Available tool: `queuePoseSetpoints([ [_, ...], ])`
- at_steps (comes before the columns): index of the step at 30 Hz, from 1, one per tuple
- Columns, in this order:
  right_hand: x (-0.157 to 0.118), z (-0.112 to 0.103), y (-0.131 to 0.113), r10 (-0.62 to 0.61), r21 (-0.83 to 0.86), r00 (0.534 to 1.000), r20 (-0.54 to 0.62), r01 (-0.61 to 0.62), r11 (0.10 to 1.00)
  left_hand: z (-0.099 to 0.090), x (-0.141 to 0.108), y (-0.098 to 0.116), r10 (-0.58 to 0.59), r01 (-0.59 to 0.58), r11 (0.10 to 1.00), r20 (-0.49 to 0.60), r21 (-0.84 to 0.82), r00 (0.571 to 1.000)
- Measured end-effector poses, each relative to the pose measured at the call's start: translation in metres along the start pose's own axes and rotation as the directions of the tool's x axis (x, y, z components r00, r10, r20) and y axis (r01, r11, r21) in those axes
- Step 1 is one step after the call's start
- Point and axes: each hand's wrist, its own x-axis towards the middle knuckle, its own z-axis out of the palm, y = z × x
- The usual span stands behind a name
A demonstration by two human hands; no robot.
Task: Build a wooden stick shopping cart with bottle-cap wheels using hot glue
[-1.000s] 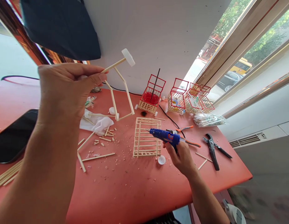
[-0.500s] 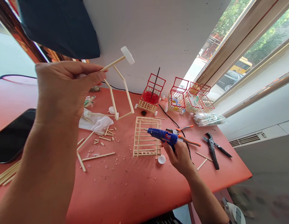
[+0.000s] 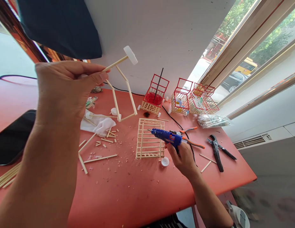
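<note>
Between thumb and fingers, my left hand [image 3: 73,79] pinches a wooden stick frame [image 3: 131,95] up in the air. A white bottle cap [image 3: 130,55] sits on the end of its upper stick, and the jointed sticks hang below in a bent loop. My right hand [image 3: 183,158] is wrapped round the handle of a blue glue gun [image 3: 166,136], its nozzle pointing left. Under the nozzle, a slatted wooden stick rack [image 3: 149,147] lies on the table. One white cap [image 3: 165,161] lies at the rack's lower right corner.
Several small stick carts with red frames [image 3: 157,85] stand at the back of the red table [image 3: 128,193]. Pliers [image 3: 216,152] and loose sticks lie right. Cut sticks, crumbs and a white plastic bag [image 3: 100,125] lie left. A black cord [image 3: 173,116] crosses behind the gun.
Almost nothing differs. The glue gun has shifted very slightly, with its nozzle a touch higher and to the right. The stick frame stays held in my left hand.
</note>
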Motion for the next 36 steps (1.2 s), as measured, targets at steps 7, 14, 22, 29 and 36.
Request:
queuePoseSetpoints([
  [7,-0.0005,0.0018,-0.0003,-0.009,0.029,1.0,0.013,0.009,1.0,-0.0011,0.0017,-0.0026,0.032,-0.032,0.999,-0.005,0.001,0.999],
  [14,-0.0009,0.0018,0.0041,-0.005,0.027,0.999,-0.032,0.006,1.0,-0.0013,0.0029,-0.0044,0.044,-0.043,0.999,-0.004,0.013,0.999],
  [22,0.0006,0.0018,-0.001,-0.009,0.007,1.0,-0.002,0.009,1.0,-0.0042,0.0044,-0.0053,0.028,-0.03,0.998,0.03,0.046,0.999],
  [29,-0.002,0.0024,0.0031,-0.006,0.003,1.0,-0.028,0.006,1.0,-0.0016,0.001,-0.0001,0.015,-0.014,0.999,-0.011,0.038,1.0],
  [36,-0.0012,0.0026,0.0008,-0.027,-0.031,0.999,-0.023,0.027,0.999,-0.0034,0.0006,0.0014,0.025,-0.025,0.998,0.011,0.053,1.0],
])
